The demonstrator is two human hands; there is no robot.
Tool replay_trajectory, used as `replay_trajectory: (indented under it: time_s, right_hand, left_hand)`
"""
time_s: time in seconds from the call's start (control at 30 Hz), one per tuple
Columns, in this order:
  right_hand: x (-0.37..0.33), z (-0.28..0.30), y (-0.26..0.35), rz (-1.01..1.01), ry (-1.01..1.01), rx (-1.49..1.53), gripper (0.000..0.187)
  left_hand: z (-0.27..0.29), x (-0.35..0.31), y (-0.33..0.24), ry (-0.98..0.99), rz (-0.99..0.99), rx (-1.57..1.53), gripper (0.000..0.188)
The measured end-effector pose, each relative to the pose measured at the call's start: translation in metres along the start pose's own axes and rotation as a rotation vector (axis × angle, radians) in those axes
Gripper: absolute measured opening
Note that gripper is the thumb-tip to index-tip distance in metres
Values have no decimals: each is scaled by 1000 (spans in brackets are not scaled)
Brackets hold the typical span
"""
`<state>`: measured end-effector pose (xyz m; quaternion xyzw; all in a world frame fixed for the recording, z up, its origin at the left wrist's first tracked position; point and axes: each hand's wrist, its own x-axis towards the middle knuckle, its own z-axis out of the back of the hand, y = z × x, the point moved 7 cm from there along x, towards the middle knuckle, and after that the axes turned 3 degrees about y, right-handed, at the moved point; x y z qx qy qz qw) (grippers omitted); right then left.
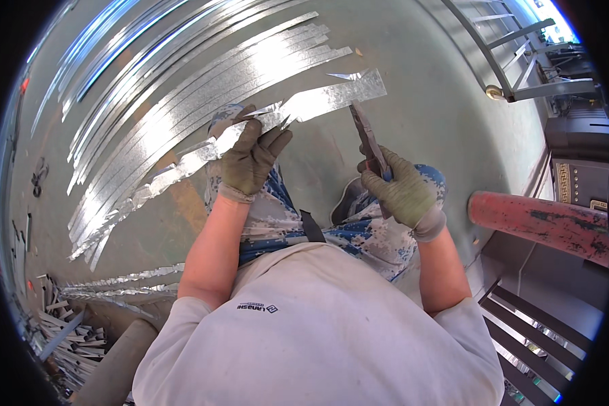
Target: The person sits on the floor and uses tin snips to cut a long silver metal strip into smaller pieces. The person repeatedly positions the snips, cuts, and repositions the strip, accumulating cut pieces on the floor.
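In front of my knees lies a long, shiny sheet-metal strip [328, 101] with notched and bent edges, running from the lower left up to the right. My left hand [248, 162], in a grey-green work glove, grips this strip near its middle, thumb over the metal. Small cut flaps stick up beside the fingers. My right hand [406, 191], gloved alike, is closed around a pair of tin snips [365, 132] with dark jaws and a bit of blue at the handle. The jaw tips point up and away from me, just below the strip's right end, apparently apart from it.
Many flat metal strips [183, 108] lie side by side across the floor beyond. Twisted strips [125, 287] and a heap of offcuts [74, 338] are at lower left. On the right are a worn red cylinder [538, 223] and a metal frame [501, 68].
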<state>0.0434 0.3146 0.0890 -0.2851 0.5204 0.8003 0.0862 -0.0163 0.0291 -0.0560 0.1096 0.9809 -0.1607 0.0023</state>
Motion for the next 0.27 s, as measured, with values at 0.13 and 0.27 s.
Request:
replay_trajectory:
  time_s: [0.13,0.27]
  right_hand:
    - [-3,-1,3,21,6,53,42]
    - [-6,-9,-9,-14,164,333,49]
  left_hand:
    - [4,-3,-2,39,-26,-52,40]
    - [12,-8,-8,79,-28,-2,47]
